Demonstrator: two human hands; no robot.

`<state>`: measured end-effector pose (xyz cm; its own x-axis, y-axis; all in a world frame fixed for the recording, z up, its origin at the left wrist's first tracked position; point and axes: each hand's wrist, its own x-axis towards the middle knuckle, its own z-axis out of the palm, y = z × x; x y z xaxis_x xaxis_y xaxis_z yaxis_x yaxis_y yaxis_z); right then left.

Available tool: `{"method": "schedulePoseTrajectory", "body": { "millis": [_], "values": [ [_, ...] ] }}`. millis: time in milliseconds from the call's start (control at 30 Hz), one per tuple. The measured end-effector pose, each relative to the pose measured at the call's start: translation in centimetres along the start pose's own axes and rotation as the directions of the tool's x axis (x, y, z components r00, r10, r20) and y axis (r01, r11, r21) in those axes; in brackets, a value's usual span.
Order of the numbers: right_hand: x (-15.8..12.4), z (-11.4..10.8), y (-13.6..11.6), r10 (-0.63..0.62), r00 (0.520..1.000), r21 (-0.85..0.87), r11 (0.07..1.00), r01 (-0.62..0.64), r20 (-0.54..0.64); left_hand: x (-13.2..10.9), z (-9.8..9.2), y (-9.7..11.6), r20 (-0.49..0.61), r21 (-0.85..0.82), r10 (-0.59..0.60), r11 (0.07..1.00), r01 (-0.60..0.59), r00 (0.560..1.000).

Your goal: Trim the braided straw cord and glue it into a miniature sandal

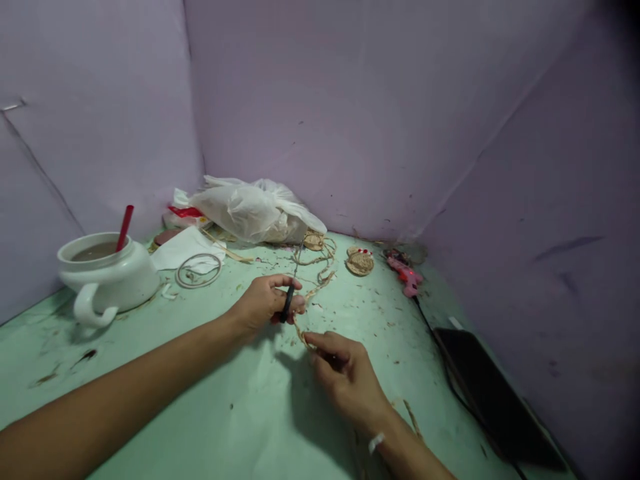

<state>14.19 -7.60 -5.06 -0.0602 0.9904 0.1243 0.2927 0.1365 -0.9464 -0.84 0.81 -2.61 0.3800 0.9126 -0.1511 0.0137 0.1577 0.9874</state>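
Observation:
My left hand (265,303) is closed around the black handle of a pair of scissors (289,300), whose thin blades point away toward the back of the table. My right hand (345,377) is just in front of it, pinching a tan straw-like cord (320,280). The cord runs from my fingers up past the scissors into a loose tangle farther back. Both hands hover low over the pale green tabletop (210,400), a few centimetres apart.
A white pot (107,277) with a red stick stands at left. Behind are a wire ring (199,270), white paper, a plastic bag (250,210), woven discs (360,262), a pink glue gun (405,273) and a dark phone (493,393) at right. Lilac walls enclose the table.

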Motion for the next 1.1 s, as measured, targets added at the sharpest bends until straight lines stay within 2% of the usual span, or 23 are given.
{"method": "schedulePoseTrajectory", "body": {
  "millis": [100,200,300,367,467,600,733,900,1033,1100],
  "values": [
    [-0.2,0.1,0.1,-0.038,0.996,-0.124,0.991,0.047,0.077,0.3,-0.4,-0.1,-0.027,-0.069,-0.012,0.998,0.01,1.0],
    [-0.1,0.1,0.6,-0.042,0.999,-0.132,0.99,0.046,0.028,0.4,-1.0,0.3,-0.056,-0.097,0.057,0.993,-0.062,0.997],
    [-0.2,0.2,0.9,-0.02,1.0,-0.11,0.994,0.018,-0.019,0.2,-1.2,0.7,0.03,-0.087,0.104,0.991,-0.101,0.994],
    [-0.3,0.3,0.8,0.037,0.999,-0.058,0.998,-0.037,-0.002,0.1,-1.1,0.7,0.048,-0.089,0.107,0.991,-0.102,0.993],
    [-0.3,0.5,0.2,0.133,0.989,0.13,0.981,-0.142,0.07,0.1,-0.6,0.2,-0.005,-0.143,0.139,0.98,-0.139,0.99],
    [-0.1,0.4,-0.7,0.199,0.967,0.382,0.891,-0.246,0.158,0.1,0.2,-0.4,-0.044,-0.217,0.188,0.957,-0.193,0.981],
    [-0.1,0.2,-0.8,0.211,0.961,0.521,0.808,-0.275,0.18,-0.2,0.9,-0.3,-0.079,-0.213,0.217,0.95,-0.229,0.973],
    [-0.1,0.4,-0.2,0.24,0.954,0.542,0.785,-0.3,0.179,-0.5,1.8,-0.3,-0.112,-0.174,0.241,0.951,-0.258,0.964],
    [0.0,0.7,-0.4,0.299,0.924,0.556,0.738,-0.382,0.238,-0.5,2.2,-0.5,-0.123,-0.181,0.253,0.945,-0.272,0.96],
    [0.2,0.7,-0.5,0.362,0.904,0.543,0.723,-0.427,0.229,-0.6,2.2,-0.5,-0.123,-0.205,0.243,0.943,-0.264,0.962]
  ]
}}
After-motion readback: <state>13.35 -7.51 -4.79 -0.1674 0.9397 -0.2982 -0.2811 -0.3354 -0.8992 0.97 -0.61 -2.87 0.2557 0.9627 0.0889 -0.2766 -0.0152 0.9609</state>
